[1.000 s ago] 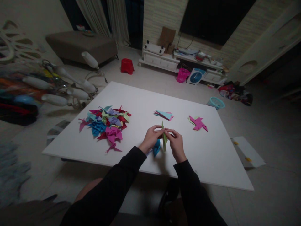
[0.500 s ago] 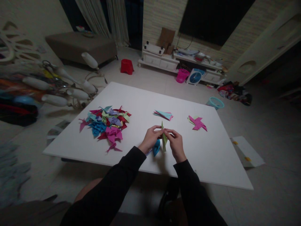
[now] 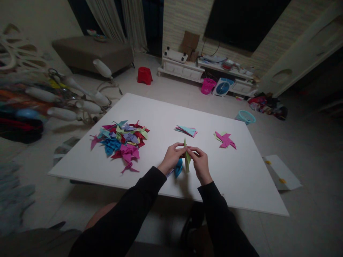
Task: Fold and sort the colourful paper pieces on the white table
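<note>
Nothing visibly moved; left hand (image 3: 172, 157) and right hand (image 3: 200, 163) pinch green paper (image 3: 187, 164) between them

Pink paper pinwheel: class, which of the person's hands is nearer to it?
Right. The right hand is to the left of the pink pinwheel, on the near side; the left hand is farther left, across the green paper both hold.

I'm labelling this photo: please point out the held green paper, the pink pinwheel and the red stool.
Green paper (image 3: 187, 161), head view: its lower part.
Pink pinwheel (image 3: 225, 140), head view: its centre.
Red stool (image 3: 144, 76), head view: its side.
</note>
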Tool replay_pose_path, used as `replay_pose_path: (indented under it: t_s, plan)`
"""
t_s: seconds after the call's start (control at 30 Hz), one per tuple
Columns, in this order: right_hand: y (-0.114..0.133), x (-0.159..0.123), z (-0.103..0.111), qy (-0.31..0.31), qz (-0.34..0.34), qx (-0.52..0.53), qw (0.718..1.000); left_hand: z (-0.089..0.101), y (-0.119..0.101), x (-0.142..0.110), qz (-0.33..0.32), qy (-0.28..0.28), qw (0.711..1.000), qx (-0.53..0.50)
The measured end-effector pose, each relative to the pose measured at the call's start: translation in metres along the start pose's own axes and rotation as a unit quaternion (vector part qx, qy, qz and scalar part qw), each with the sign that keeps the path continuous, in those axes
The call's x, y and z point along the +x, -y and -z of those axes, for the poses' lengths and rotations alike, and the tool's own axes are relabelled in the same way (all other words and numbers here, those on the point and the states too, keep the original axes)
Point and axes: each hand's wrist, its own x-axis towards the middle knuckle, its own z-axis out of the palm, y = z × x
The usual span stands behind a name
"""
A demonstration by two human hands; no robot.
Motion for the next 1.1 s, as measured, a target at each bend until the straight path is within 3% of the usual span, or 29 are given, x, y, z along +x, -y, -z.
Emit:
replay_pose_path:
  t_s: [1.1]
  plan:
    - [0.0002, 0.0000, -0.0005, 0.004, 0.000, 0.001, 1.000, 0.0007, 0.0017, 0.0012, 0.005, 0.002, 1.000, -0.004]
